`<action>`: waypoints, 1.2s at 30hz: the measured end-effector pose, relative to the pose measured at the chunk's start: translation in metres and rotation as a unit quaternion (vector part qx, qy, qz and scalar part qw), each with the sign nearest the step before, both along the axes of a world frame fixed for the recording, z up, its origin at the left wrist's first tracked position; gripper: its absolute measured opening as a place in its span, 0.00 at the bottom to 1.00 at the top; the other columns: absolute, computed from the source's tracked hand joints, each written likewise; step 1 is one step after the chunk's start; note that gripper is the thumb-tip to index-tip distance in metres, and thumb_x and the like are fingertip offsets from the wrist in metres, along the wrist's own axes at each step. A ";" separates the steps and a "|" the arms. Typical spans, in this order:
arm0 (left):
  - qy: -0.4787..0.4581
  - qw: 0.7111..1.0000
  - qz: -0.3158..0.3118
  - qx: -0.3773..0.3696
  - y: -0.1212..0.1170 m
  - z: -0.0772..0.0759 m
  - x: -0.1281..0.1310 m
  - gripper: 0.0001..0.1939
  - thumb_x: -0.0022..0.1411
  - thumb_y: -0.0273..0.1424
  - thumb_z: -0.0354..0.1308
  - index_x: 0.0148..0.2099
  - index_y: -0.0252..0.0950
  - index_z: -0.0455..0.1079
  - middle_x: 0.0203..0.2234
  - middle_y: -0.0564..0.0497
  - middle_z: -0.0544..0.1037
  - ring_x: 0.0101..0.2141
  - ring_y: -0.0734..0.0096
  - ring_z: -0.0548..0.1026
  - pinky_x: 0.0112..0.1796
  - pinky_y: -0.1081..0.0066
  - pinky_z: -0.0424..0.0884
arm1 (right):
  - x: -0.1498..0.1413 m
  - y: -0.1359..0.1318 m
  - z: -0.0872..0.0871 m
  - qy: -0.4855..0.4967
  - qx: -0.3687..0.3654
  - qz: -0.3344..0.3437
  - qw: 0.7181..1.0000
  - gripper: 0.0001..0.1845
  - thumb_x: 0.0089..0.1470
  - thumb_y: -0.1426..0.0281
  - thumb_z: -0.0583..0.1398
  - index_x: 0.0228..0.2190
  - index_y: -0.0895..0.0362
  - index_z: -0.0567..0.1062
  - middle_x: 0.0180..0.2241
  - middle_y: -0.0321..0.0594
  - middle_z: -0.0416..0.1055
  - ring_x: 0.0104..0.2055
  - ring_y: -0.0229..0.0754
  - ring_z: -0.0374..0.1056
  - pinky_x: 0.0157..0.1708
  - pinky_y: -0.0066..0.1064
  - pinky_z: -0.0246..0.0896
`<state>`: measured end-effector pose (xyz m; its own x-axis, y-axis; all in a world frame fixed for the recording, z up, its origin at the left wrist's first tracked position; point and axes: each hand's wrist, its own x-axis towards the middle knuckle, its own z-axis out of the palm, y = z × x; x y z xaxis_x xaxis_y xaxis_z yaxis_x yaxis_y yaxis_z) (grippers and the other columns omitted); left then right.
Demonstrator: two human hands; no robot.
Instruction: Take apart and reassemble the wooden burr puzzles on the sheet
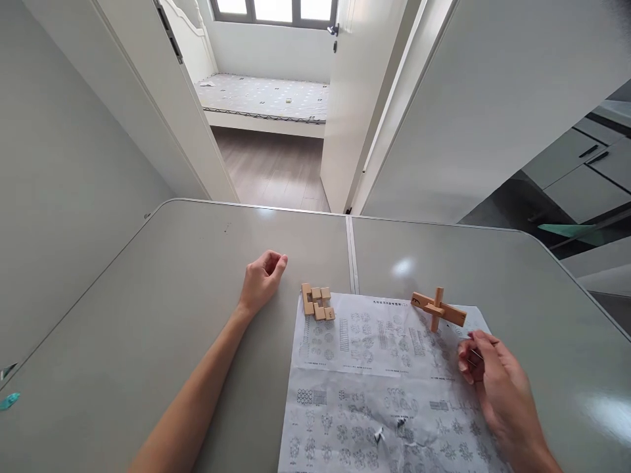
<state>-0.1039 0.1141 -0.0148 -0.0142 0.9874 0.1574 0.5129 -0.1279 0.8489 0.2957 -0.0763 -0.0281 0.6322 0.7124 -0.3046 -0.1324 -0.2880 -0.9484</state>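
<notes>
A grey, glossy table (pixel 172 263) with a metal edge strip and a central seam forms the work surface. Beyond its far edge stands a white-framed bed (pixel 261 95) with a patterned mattress. At the right stands a light-grey cabinet (pixel 566 187) with dark handles; its fronts appear closed, hiding the contents. A creased white paper sheet (pixel 359 358), printed with rows of black diagrams, lies across the near part of the table. The right hand (pixel 497 378) is positioned over the sheet's right margin, fingers curled, thumb and fingertips parted by a small gap, with no object visible between them. The left hand (pixel 265 282) is left of the sheet, loosely closed, thumb against the curled index finger, gripping nothing visible. A cross-shaped assembly of brown wooden bars (pixel 438 309) sits at the sheet's upper right, near the right fingertips but apart from them. A compact group of notched, light-brown wooden blocks (pixel 309 302) lies at the upper left corner, near the left hand and untouched.
</notes>
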 end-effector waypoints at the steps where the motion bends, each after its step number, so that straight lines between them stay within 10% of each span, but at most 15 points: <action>1: 0.001 1.000 -0.002 -0.003 -0.001 0.000 0.000 0.18 0.70 0.47 0.57 0.34 0.39 0.70 0.21 0.58 0.66 0.23 0.74 0.61 0.28 0.71 0.60 | -0.001 0.002 -0.001 -0.006 0.006 -0.005 1.000 0.26 0.54 0.48 0.72 0.39 0.52 0.71 0.27 0.32 0.71 0.23 0.36 0.63 0.18 0.24 0.59; 12: 0.004 1.000 -0.018 -0.014 -0.007 -0.001 0.000 0.18 0.71 0.46 0.56 0.34 0.39 0.69 0.22 0.57 0.68 0.23 0.74 0.62 0.29 0.71 0.62 | -0.022 0.003 -0.006 -0.129 0.004 0.006 0.992 0.35 0.59 0.42 0.68 0.54 0.53 0.69 0.27 0.33 0.75 0.23 0.40 0.67 0.21 0.29 0.64; 36: 0.012 0.999 -0.030 -0.030 -0.011 0.002 0.002 0.18 0.72 0.46 0.54 0.33 0.40 0.67 0.23 0.57 0.71 0.23 0.73 0.65 0.29 0.71 0.64 | -0.015 0.002 -0.021 -0.180 -0.041 0.012 0.983 0.35 0.54 0.36 0.68 0.43 0.55 0.79 0.29 0.37 0.76 0.26 0.41 0.67 0.24 0.31 0.64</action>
<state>-0.1015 0.1030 -0.0126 0.0473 0.9942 0.0971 0.5256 -0.1074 0.8439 0.2807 -0.0744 -0.0493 0.6933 0.7103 -0.1214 0.2143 -0.3640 -0.9064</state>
